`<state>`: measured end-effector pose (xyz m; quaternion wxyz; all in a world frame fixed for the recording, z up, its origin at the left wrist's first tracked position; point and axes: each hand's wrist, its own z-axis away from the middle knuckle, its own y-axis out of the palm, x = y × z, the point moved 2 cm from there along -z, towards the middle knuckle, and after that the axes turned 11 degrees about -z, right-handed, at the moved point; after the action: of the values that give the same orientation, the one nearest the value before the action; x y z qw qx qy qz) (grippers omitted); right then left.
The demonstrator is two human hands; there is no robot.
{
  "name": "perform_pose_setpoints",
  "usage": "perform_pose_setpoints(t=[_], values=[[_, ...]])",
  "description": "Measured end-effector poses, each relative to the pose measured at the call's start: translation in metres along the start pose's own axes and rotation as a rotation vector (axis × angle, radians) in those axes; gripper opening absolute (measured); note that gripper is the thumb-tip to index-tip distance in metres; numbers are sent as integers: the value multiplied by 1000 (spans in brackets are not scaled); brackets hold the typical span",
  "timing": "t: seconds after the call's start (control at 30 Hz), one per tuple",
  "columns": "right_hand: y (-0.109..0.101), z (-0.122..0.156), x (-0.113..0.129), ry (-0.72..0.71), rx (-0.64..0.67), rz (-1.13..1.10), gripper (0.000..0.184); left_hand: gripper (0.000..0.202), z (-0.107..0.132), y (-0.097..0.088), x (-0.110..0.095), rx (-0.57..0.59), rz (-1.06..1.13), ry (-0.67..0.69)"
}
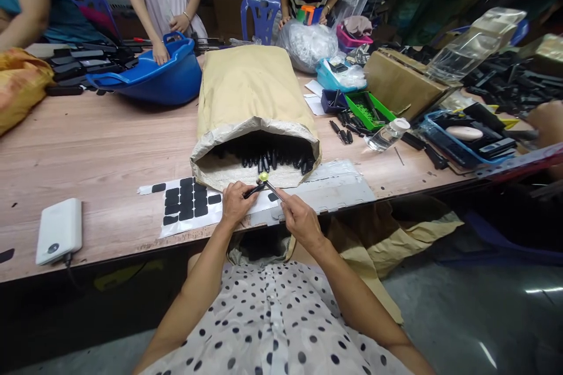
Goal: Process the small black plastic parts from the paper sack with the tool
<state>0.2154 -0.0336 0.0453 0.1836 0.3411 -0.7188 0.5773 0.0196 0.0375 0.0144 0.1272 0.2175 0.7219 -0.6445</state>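
Observation:
My left hand (236,204) is closed around a small black, handle-like part (252,191) at the table's near edge. In my right hand (303,220) is the shaft of a small hammer-like tool (275,190); its round yellowish head (263,177) meets or overlaps the tip of the black part. Just beyond both hands, a tan paper sack (250,82) lies with its mouth toward me, and several black parts (266,161) show inside. Under my left hand is a white sheet with black rounded stickers (187,199).
A white power bank (59,230) with a cable lies at the left. Past it are a blue basin (162,79) and a co-worker's hand in it. To the right are a green tray (372,110), a clear bottle (387,135) and a blue basket (468,137).

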Motion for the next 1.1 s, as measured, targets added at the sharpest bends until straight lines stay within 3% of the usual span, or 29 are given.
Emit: perform_pose_setpoints(t=[0.13,0.3,0.53,0.73,0.97,1.1], values=[[-1,1,4,-48,-16,47,49,12,1,-2,-2,-7,4,-4],[2,4,1,-80,70,146,49,9,0,-2,-3,-21,2,-9],[-2,0,-1,-54,-23,111,51,10,-1,1,1,-33,18,23],[3,0,-7,-2,31,143,49,12,-1,0,0,-28,0,17],[-5,-14,-31,43,-148,140,46,9,0,-5,-8,-7,-32,-13],[-9,-28,-53,54,-152,268,37,12,1,-7,-12,11,-52,-21]])
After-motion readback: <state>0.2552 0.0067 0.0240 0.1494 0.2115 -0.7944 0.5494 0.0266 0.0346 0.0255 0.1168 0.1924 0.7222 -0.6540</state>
